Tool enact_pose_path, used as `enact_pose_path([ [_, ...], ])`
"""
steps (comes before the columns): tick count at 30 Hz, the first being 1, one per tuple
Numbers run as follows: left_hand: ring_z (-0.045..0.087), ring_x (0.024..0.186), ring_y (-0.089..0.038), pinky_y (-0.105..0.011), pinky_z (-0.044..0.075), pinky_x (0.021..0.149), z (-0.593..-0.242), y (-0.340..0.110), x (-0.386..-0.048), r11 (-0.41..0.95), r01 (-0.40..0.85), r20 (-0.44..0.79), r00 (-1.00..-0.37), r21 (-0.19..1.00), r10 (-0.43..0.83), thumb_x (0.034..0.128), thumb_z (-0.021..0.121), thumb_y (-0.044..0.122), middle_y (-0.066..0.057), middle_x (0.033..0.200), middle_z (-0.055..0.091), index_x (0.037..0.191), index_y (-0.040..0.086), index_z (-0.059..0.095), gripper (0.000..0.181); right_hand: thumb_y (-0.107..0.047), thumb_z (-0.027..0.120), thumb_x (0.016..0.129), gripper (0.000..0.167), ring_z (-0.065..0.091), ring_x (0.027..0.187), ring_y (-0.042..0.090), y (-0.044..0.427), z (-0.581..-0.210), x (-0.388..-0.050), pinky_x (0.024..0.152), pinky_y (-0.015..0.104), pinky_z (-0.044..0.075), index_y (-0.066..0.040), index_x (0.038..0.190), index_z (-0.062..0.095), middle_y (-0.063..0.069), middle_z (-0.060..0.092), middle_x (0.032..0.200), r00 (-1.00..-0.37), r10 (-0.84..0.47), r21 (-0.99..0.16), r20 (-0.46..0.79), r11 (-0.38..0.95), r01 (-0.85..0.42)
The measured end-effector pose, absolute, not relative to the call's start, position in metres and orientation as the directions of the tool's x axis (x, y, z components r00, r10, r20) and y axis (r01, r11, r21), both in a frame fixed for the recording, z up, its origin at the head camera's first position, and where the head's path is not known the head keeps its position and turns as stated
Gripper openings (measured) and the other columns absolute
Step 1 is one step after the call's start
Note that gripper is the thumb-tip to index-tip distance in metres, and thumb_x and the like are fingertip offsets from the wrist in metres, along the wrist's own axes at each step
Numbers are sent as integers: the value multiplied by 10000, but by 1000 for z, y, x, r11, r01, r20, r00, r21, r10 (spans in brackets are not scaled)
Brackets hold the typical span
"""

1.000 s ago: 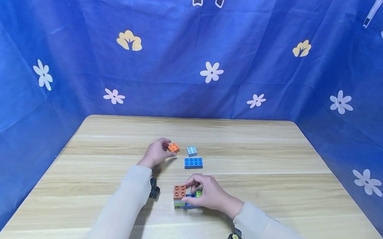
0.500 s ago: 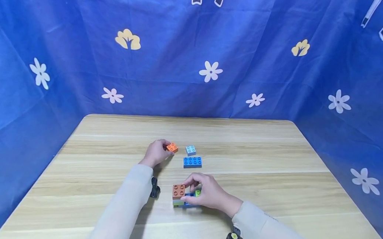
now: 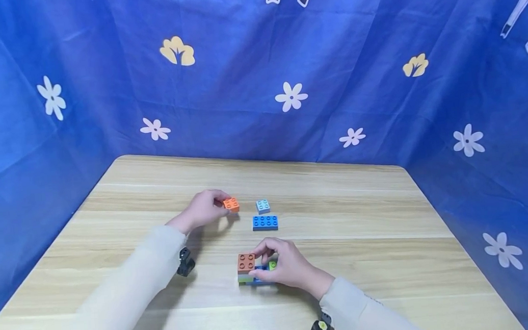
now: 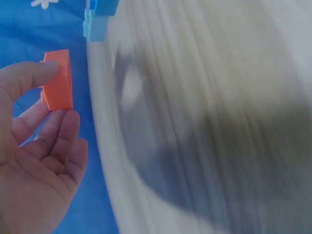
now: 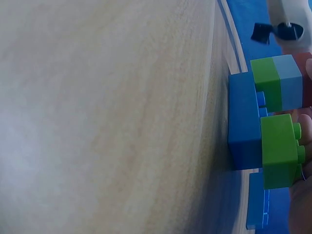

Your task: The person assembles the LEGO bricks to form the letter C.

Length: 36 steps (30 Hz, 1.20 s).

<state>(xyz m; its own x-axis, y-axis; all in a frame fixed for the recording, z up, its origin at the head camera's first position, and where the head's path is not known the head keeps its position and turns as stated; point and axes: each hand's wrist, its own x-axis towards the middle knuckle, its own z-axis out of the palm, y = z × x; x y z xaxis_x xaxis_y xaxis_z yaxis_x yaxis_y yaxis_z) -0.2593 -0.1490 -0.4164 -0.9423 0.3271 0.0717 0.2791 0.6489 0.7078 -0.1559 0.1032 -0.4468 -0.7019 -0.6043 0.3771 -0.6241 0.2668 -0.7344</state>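
Note:
Between thumb and fingers, my left hand (image 3: 204, 208) pinches an orange toy building brick (image 3: 231, 204); in the left wrist view the brick (image 4: 59, 83) is clear of the wooden surface. My right hand (image 3: 291, 266) holds a brick assembly near the table's front, thumb and fingers at the reddish-brown top brick (image 3: 246, 263). The right wrist view shows its long blue base brick (image 5: 243, 117). One end carries a green brick (image 5: 266, 83), a light blue brick (image 5: 288, 80) and the brown one, stacked; a single green brick (image 5: 279, 151) sits on the other end.
A loose light blue brick (image 3: 263, 206) lies beyond a loose long blue brick (image 3: 265, 223) on the wooden table (image 3: 341, 210), between the two hands and the back. Blue patterned cloth (image 3: 240, 85) hangs around the table's back and sides.
My left hand has closed on the orange brick, raised it off the table and drawn it a little left. The right hand and its assembly have stayed in place.

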Motion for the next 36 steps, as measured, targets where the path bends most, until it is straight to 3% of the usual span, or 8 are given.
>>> enact_pose_path([
  [9,605,933,-301,-463,497,829,-395,-159,-226,607,390,131,-895,692,426,775,736,92,-144,1041,655,1119,-48,639,383,-174,821,743,325,596,744,87,103,-447,-156,796,247,512,-115,996,627,29,637,803,-702,-606,-742,375,258,-619],
  [15,613,938,-271,-481,501,829,-383,-154,-199,572,441,141,-859,692,492,783,752,118,-100,1064,664,1142,-6,640,396,-173,820,746,329,605,739,115,103,-447,-155,802,250,512,-109,1003,625,43,646,811,-704,-610,-745,363,263,-612],
  [24,600,903,-158,-376,516,773,-375,-141,-167,510,516,169,-798,689,579,770,756,122,22,1031,659,1097,77,671,340,-163,821,742,334,605,747,109,103,-445,-155,801,246,511,-103,1006,626,39,650,826,-699,-614,-743,367,258,-617],
  [36,581,882,-118,-380,510,752,-379,-130,-149,486,545,142,-751,683,644,761,762,130,97,1007,642,1047,140,680,298,-147,825,736,324,600,733,139,103,-445,-154,800,242,516,-109,982,617,-55,661,899,-700,-611,-742,369,259,-618],
])
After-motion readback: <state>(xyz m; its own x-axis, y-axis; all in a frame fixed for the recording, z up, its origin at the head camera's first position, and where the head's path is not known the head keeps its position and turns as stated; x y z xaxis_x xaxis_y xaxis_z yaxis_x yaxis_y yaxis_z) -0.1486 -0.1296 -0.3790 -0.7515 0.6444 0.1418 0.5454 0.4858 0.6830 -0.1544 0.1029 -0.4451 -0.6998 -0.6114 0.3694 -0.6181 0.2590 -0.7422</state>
